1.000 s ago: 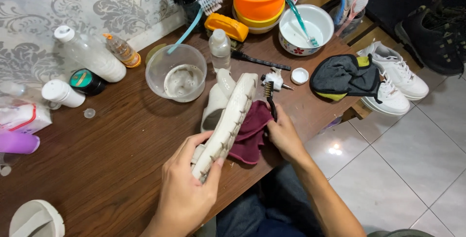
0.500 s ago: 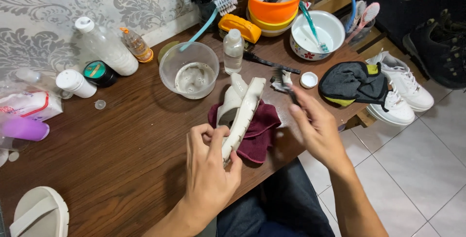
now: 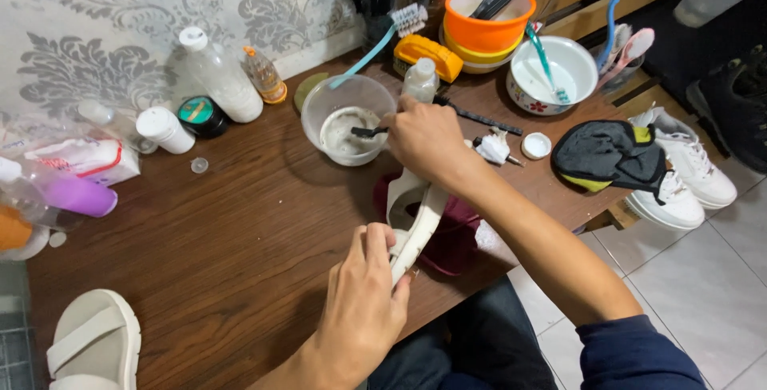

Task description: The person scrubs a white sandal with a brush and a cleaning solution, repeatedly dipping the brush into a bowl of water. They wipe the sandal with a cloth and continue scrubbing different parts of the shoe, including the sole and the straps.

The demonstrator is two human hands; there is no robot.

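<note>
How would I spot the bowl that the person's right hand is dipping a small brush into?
On the brown wooden table, look toward the patterned wall, just left of the right hand. The clear plastic bowl stands there with whitish paste inside and the small dark brush reaching in. Unlike the orange bowl and white flowered bowl, it is see-through.

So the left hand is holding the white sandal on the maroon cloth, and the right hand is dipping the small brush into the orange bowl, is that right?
Not quite. The right hand is dipping the small brush into the clear plastic bowl, not the orange bowl, which stands further back holding other tools. The head view shows this. The left hand does hold the white sandal on the maroon cloth.
</note>
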